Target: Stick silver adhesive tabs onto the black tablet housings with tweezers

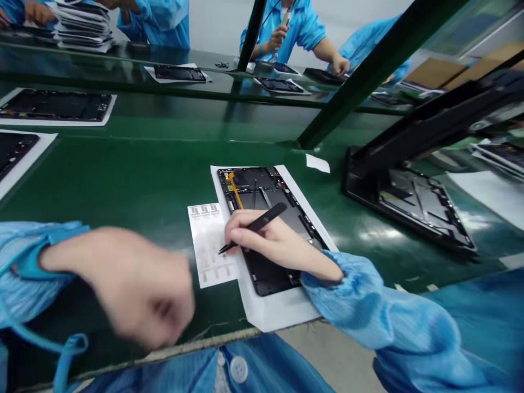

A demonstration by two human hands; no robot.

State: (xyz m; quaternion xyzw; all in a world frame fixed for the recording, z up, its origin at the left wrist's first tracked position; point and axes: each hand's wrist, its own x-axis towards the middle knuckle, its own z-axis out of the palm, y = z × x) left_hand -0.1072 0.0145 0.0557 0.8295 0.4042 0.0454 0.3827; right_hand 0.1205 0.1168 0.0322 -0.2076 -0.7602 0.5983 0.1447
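The right hand (272, 240) pinches black tweezers (256, 225), their tip on a sheet of small labels (208, 240) beside an open tablet housing (262, 188) on the green worktop (135, 180) (the left hand (139, 286) is curled, too blurred to show any hold).

We've got a green desk (155, 164) with open tablet panels (55, 106) on white sheets, a tilted black fixture (360, 180) holding another panel (421, 202) at right, a green steel upright (380, 65), a panel stack (84, 24) far left, co-workers in blue smocks (282, 33) opposite, cardboard boxes (436, 73) beyond.
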